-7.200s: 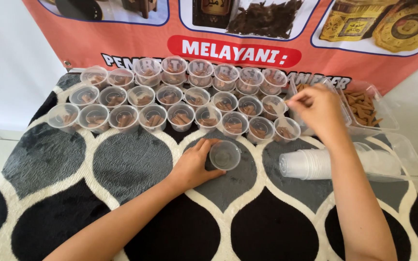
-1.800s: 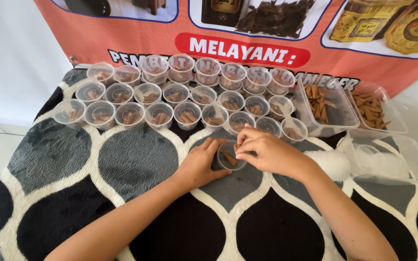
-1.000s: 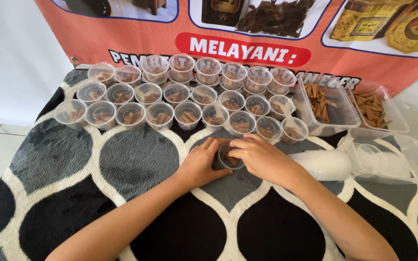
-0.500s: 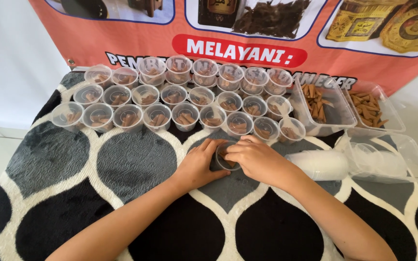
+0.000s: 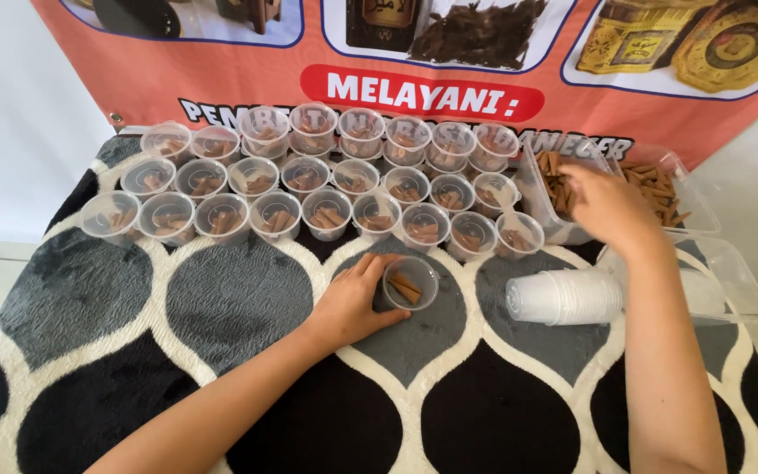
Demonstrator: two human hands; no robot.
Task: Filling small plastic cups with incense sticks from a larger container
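The cup [image 5: 411, 283] stands upright on the rug [image 5: 221, 307], just in front of the rows of filled cups [image 5: 309, 189], and holds a few brown sticks [image 5: 405, 287]. Your left hand [image 5: 353, 298] lies on the rug against the cup's left side, thumb and fingers curled part way round its wall, touching it in a loose steadying hold rather than a full clasp. Behind the cup, the filled cups sit in three close rows, rim to rim, each with brown sticks inside. Right of the cup and near it, a stack of empty cups [image 5: 565, 296] lies on its side, mouth toward the cup. Behind that stack, well right of the cup, your right hand [image 5: 605, 204] is at a clear tub [image 5: 547, 189] of loose sticks, palm down, fingers bent downward; you cannot tell from this view whether they have hold of a stick. A second tub [image 5: 670, 189] of sticks sits beside the first, farther right of the cup. A clear lid or tray [image 5: 730, 281] lies past the stack, farthest right of the cup. A red banner [image 5: 221, 75] hangs behind the filled cups.
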